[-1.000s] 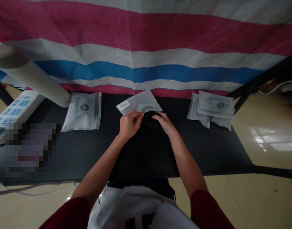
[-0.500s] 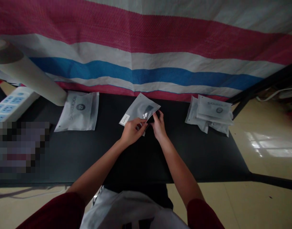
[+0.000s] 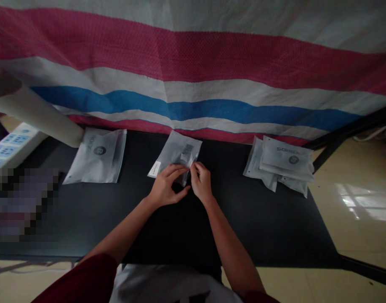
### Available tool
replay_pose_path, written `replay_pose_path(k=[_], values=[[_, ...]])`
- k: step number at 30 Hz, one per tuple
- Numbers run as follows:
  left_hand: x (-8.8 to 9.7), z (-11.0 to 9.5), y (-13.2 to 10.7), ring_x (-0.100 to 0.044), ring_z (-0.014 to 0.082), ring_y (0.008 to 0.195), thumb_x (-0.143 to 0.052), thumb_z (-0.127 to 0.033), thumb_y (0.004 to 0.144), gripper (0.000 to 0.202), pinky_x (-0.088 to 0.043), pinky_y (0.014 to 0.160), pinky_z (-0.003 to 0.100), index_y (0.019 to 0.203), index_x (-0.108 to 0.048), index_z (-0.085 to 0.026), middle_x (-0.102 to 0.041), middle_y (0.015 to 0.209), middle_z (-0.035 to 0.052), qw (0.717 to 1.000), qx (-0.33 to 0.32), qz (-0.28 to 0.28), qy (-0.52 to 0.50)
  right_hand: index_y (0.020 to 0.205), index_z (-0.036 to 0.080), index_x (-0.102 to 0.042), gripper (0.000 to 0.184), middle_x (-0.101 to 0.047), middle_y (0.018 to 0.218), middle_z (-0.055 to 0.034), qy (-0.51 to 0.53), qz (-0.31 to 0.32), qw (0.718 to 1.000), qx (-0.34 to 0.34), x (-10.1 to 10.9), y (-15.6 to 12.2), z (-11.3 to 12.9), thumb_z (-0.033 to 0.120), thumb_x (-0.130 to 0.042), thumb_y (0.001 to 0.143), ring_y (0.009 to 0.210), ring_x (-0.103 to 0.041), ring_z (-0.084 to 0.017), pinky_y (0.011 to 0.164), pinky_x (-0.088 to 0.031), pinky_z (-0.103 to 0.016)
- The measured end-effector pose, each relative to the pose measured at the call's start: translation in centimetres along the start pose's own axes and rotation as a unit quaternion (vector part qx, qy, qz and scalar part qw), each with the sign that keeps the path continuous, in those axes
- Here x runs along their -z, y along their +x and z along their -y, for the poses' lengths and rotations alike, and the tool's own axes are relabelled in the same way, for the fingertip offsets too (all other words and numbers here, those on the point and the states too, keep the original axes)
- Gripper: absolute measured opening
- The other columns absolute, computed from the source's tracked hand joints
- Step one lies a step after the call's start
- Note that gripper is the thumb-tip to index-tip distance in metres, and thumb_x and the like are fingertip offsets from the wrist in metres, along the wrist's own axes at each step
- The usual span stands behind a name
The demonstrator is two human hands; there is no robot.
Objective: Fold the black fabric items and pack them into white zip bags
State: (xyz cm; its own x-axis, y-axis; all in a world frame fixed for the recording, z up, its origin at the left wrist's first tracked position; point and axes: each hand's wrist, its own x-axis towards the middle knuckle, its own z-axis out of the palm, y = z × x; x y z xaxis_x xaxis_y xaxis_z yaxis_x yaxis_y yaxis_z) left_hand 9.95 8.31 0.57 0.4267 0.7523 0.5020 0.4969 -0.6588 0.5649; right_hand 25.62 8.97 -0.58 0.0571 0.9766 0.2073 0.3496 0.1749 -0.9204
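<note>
Matte black surface, striped woven sheet behind. Right hand: fingers pinched narrow, apparently on the right edge of the frosted pouch, mid-surface. Left hand: fingers loose along its near edge, thumb well apart. Step reads as working the pouch edge; thin, slick-looking film calls for a flat hold and light pinch. Similar printed pouch left, overlapping pouch pile right.
</note>
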Motion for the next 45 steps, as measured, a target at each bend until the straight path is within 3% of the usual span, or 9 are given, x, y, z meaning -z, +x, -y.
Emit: replay_pose_path(k=[2,4,7,11,17,25,31,37,45], values=[[0.1,0.0,0.1,-0.056,0.0307,0.117,-0.071,-0.026,0.073,0.054,-0.050,0.097,0.049,0.124,-0.057,-0.018,-0.058,0.126,0.0135,0.998,-0.024,0.061,0.009,0.087,0.021,-0.062,0.031,-0.064,0.085,-0.0053,-0.015,0.005,1.000,-0.018,0.7,0.1,-0.2,0.041,-0.041,0.097,0.078,-0.062,-0.018,0.070,-0.046,-0.027],[-0.1,0.2,0.1,-0.054,0.0301,0.120,-0.068,-0.022,0.076,0.046,-0.049,0.099,0.048,0.121,-0.058,-0.018,-0.056,0.129,0.0133,0.995,-0.037,0.095,0.013,0.091,0.021,-0.063,0.031,-0.064,0.077,-0.0030,-0.029,0.044,0.998,-0.037,1.4,0.1,-0.1,0.044,-0.043,0.096,0.071,-0.061,-0.016,0.065,-0.045,-0.026],[-0.3,0.7,0.0,-0.059,0.0253,0.108,-0.061,-0.018,0.084,0.026,-0.053,0.091,0.043,0.110,-0.062,-0.018,-0.062,0.119,0.0112,0.996,-0.040,0.079,0.026,0.097,0.021,-0.063,0.028,-0.064,0.070,-0.0001,-0.048,0.112,0.991,-0.051,1.9,-0.1,0.4,0.044,-0.047,0.095,0.064,-0.061,-0.015,0.060,-0.042,-0.024],[-0.5,1.3,-0.2,-0.061,0.0233,0.100,-0.058,-0.015,0.087,0.016,-0.054,0.087,0.042,0.101,-0.065,-0.017,-0.065,0.110,0.0097,0.997,-0.039,0.041,0.046,0.099,0.022,-0.064,0.023,-0.065,0.073,-0.0004,-0.058,0.146,0.987,-0.042,1.7,-0.3,0.6,0.039,-0.049,0.094,0.065,-0.063,-0.015,0.060,-0.042,-0.024],[-0.4,1.2,-0.4,-0.063,0.0202,0.093,-0.054,-0.015,0.091,0.018,-0.056,0.083,0.038,0.102,-0.068,-0.016,-0.070,0.105,0.0084,0.997,-0.060,0.025,0.034,0.096,0.022,-0.065,0.025,-0.064,0.076,-0.0004,0.058,0.130,0.988,-0.052,1.0,-0.2,-0.7,0.044,-0.056,0.088,0.066,-0.060,-0.015,0.061,-0.045,-0.026],[-0.1,1.2,-0.4,-0.067,0.0193,0.088,-0.056,-0.019,0.093,0.013,-0.056,0.081,0.035,0.097,-0.068,-0.016,-0.072,0.097,0.0071,0.997,-0.043,-0.037,0.054,0.099,0.022,-0.057,0.035,-0.058,0.066,0.0047,0.206,0.094,0.967,-0.120,-0.3,-0.2,0.1,0.047,-0.067,0.076,0.055,-0.051,-0.011,0.053,-0.041,-0.024],[-0.2,0.9,-0.3,-0.063,0.0209,0.090,-0.049,-0.011,0.093,0.019,-0.055,0.080,0.036,0.103,-0.064,-0.013,-0.069,0.099,0.0101,0.996,-0.049,0.023,0.073,0.104,0.023,-0.050,0.040,-0.054,0.059,0.0083,0.231,0.091,0.955,-0.163,-0.2,-0.2,-0.3,0.040,-0.067,0.073,0.048,-0.046,-0.010,0.048,-0.036,-0.023],[-0.8,-1.5,-0.4,-0.063,0.0209,0.085,-0.044,-0.016,0.097,0.018,-0.054,0.077,0.035,0.098,-0.062,-0.013,-0.067,0.092,0.0093,0.993,-0.061,0.088,0.051,0.091,0.025,-0.042,0.039,-0.053,0.059,0.0089,0.203,0.037,0.962,-0.178,0.7,0.4,-1.1,0.038,-0.069,0.066,0.050,-0.051,-0.011,0.050,-0.038,-0.024],[-1.3,-3.3,-1.0,-0.064,0.0181,0.084,-0.045,-0.023,0.098,0.015,-0.053,0.075,0.031,0.096,-0.059,-0.017,-0.067,0.093,0.0072,0.999,-0.025,0.027,-0.020,0.105,0.023,-0.050,0.046,-0.053,0.054,0.0084,0.152,0.102,0.968,-0.171,3.8,0.9,-1.3,0.045,-0.072,0.071,0.044,-0.049,-0.012,0.045,-0.038,-0.025]])
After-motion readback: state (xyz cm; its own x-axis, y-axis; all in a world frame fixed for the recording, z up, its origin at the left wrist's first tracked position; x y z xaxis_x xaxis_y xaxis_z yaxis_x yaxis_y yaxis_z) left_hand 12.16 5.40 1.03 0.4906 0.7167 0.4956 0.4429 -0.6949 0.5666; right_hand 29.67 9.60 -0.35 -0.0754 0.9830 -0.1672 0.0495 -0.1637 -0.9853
